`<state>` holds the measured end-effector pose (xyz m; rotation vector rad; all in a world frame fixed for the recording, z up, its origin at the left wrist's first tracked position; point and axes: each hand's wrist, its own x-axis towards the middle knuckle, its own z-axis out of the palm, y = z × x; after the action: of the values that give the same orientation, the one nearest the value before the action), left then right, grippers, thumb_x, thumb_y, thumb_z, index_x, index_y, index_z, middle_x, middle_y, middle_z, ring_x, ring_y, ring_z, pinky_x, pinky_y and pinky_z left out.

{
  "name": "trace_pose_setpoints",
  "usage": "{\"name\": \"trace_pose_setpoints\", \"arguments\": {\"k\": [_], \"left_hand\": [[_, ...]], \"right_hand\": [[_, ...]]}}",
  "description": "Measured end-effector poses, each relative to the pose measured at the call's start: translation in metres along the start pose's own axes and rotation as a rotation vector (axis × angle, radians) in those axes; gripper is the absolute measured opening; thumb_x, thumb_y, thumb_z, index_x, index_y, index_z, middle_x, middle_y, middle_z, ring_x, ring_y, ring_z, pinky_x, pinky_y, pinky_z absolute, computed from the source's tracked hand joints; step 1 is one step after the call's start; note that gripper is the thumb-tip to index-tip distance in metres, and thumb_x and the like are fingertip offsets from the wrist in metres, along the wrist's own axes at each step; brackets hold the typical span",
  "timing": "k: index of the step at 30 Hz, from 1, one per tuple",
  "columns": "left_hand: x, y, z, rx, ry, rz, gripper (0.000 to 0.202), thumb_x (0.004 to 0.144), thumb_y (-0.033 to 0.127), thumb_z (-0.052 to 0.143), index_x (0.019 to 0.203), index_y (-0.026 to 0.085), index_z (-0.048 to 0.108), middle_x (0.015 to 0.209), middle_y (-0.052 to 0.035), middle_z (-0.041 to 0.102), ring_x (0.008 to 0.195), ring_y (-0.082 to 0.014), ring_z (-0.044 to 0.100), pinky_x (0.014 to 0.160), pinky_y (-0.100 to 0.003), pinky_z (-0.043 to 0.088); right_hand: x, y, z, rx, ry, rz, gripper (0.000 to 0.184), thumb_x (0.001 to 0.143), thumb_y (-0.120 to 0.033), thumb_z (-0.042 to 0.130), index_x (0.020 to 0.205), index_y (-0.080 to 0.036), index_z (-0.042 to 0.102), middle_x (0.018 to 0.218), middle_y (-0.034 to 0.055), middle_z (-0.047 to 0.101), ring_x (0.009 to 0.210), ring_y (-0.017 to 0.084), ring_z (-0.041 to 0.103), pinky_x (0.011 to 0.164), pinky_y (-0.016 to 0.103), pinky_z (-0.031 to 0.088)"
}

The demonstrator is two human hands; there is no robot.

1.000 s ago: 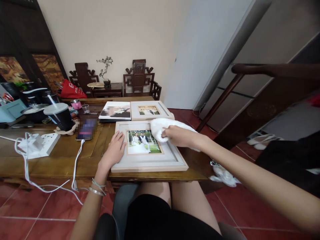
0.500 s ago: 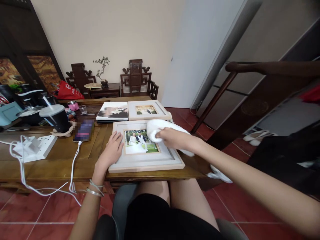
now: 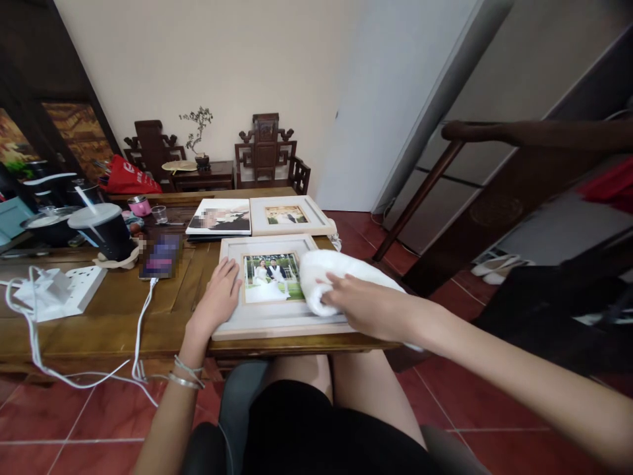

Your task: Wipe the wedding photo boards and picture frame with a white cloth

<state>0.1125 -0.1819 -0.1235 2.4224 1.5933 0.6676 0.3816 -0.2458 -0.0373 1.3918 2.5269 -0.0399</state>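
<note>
A pale wooden picture frame (image 3: 277, 326) lies flat near the table's front edge, with a photo of two people outdoors in its middle. My left hand (image 3: 220, 295) rests on the frame's left border, fingers stretched out. In my right hand (image 3: 368, 307) is a bunched white cloth (image 3: 329, 265), pressed on the right side of the frame. The cloth and hand cover the photo's right edge and the frame's lower right part. Behind it lie a second frame (image 3: 297, 227) and a photo album (image 3: 217, 229), side by side.
To the left on the wooden table (image 3: 163, 330) are a phone (image 3: 161, 256) on a cable, a white power strip (image 3: 84, 290) and a lidded cup (image 3: 111, 234). A pink cup (image 3: 139, 206) and a small clear cup (image 3: 159, 214) stand farther back. A chair (image 3: 494, 138) is at right.
My right hand has moved the cloth right and toward me across the frame, uncovering more of the photo's upper right. My left hand keeps its place on the border. The view has shifted slightly.
</note>
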Motion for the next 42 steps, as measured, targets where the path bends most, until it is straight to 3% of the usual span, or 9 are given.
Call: {"name": "trace_pose_setpoints", "arguments": {"k": [3, 7, 13, 16, 20, 24, 30, 33, 42], "left_hand": [[-0.001, 0.001, 0.001, -0.006, 0.008, -0.009, 0.045, 0.095, 0.027, 0.032, 0.134, 0.009, 0.046, 0.148, -0.0157, 0.039, 0.142, -0.0252, 0.025, 0.112, -0.049, 0.030], [-0.001, -0.001, 0.002, -0.011, 0.011, -0.004, 0.045, 0.094, 0.027, 0.032, 0.133, 0.009, 0.046, 0.147, -0.0156, 0.040, 0.142, -0.0252, 0.025, 0.112, -0.048, 0.030], [0.000, -0.003, 0.000, -0.008, 0.006, 0.023, 0.045, 0.094, 0.027, 0.034, 0.133, 0.008, 0.047, 0.146, -0.0165, 0.041, 0.142, -0.0247, 0.026, 0.115, -0.044, 0.027], [0.000, -0.004, 0.000, -0.014, 0.011, 0.037, 0.045, 0.094, 0.028, 0.034, 0.132, 0.009, 0.048, 0.146, -0.0162, 0.041, 0.142, -0.0245, 0.026, 0.115, -0.045, 0.027], [0.000, -0.006, 0.001, -0.014, 0.023, 0.044, 0.045, 0.094, 0.029, 0.033, 0.133, 0.011, 0.048, 0.146, -0.0147, 0.042, 0.142, -0.0239, 0.027, 0.115, -0.045, 0.026], [0.001, -0.004, 0.002, -0.006, 0.018, 0.032, 0.046, 0.094, 0.029, 0.033, 0.133, 0.008, 0.047, 0.147, -0.0154, 0.041, 0.142, -0.0240, 0.026, 0.116, -0.044, 0.025], [0.000, -0.004, 0.004, -0.006, 0.038, 0.032, 0.045, 0.094, 0.029, 0.033, 0.133, 0.011, 0.047, 0.146, -0.0141, 0.042, 0.142, -0.0241, 0.026, 0.115, -0.045, 0.025], [0.000, -0.005, 0.005, -0.008, 0.036, 0.031, 0.046, 0.094, 0.029, 0.033, 0.134, 0.011, 0.046, 0.147, -0.0140, 0.041, 0.142, -0.0241, 0.025, 0.115, -0.045, 0.027], [0.001, -0.006, 0.002, 0.028, 0.010, 0.067, 0.045, 0.094, 0.028, 0.033, 0.133, 0.010, 0.048, 0.146, -0.0134, 0.043, 0.142, -0.0249, 0.025, 0.116, -0.044, 0.024]], "right_hand": [[-0.035, -0.018, -0.021, 0.146, -0.107, 0.001, 0.033, 0.067, 0.002, 0.047, 0.082, -0.020, 0.067, 0.083, 0.0077, 0.065, 0.077, 0.021, 0.063, 0.066, 0.027, 0.044], [-0.047, -0.029, -0.041, 0.295, -0.124, -0.028, 0.037, 0.067, -0.001, 0.047, 0.088, -0.026, 0.066, 0.086, 0.0029, 0.064, 0.074, 0.018, 0.062, 0.061, 0.024, 0.043], [0.019, -0.003, -0.033, -0.016, 0.172, 0.160, 0.041, 0.073, 0.005, 0.040, 0.099, -0.014, 0.067, 0.112, 0.0167, 0.063, 0.095, 0.026, 0.063, 0.076, 0.034, 0.047], [0.062, 0.022, -0.017, -0.175, 0.326, 0.049, 0.044, 0.074, 0.010, 0.039, 0.101, -0.009, 0.068, 0.137, 0.0205, 0.048, 0.128, 0.032, 0.043, 0.098, 0.043, 0.039], [0.091, 0.040, 0.006, -0.171, 0.289, -0.076, 0.042, 0.071, 0.011, 0.043, 0.098, -0.008, 0.070, 0.135, 0.0221, 0.051, 0.128, 0.030, 0.045, 0.101, 0.043, 0.036], [0.068, 0.024, 0.011, -0.139, 0.203, -0.114, 0.036, 0.071, 0.009, 0.044, 0.089, -0.008, 0.071, 0.117, 0.0218, 0.062, 0.113, 0.029, 0.057, 0.094, 0.039, 0.040], [-0.003, -0.022, -0.024, 0.037, -0.105, -0.054, 0.035, 0.070, 0.004, 0.047, 0.090, -0.016, 0.069, 0.086, 0.0108, 0.066, 0.082, 0.022, 0.063, 0.066, 0.026, 0.042], [-0.015, -0.034, -0.032, 0.114, -0.132, -0.051, 0.035, 0.070, 0.002, 0.047, 0.089, -0.018, 0.068, 0.085, 0.0085, 0.064, 0.078, 0.020, 0.061, 0.059, 0.025, 0.038], [0.067, -0.005, 0.008, -0.075, 0.154, 0.042, 0.042, 0.075, 0.004, 0.042, 0.108, -0.010, 0.065, 0.114, 0.0205, 0.060, 0.105, 0.028, 0.058, 0.084, 0.033, 0.042]]}}
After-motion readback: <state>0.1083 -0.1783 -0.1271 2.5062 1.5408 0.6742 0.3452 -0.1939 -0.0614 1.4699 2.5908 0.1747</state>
